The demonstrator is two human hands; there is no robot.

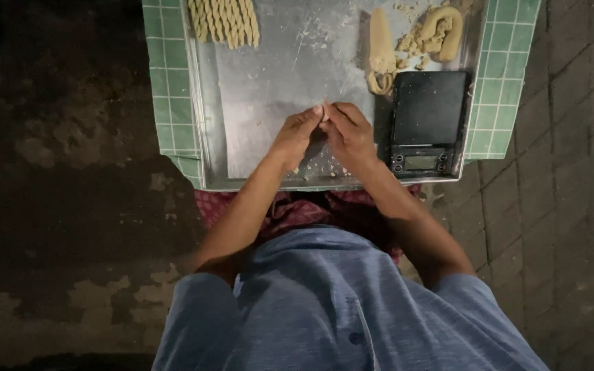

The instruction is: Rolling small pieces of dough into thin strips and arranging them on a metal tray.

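Dim scene, light falls from above onto metal tray [269, 82], soft sheen there. Floor at left near black, heavy vignette. Hands cast shadow on tray. Mild softness, noise in darks.

Can't really tell what's pinched between the left hand [295, 135] and right hand [349, 134], the fingertips hide it. Top edge of the frame cuts off the twisted dough sticks [225, 22] and the dough lumps [434, 34]. Scale [426, 124] display is too small to read.
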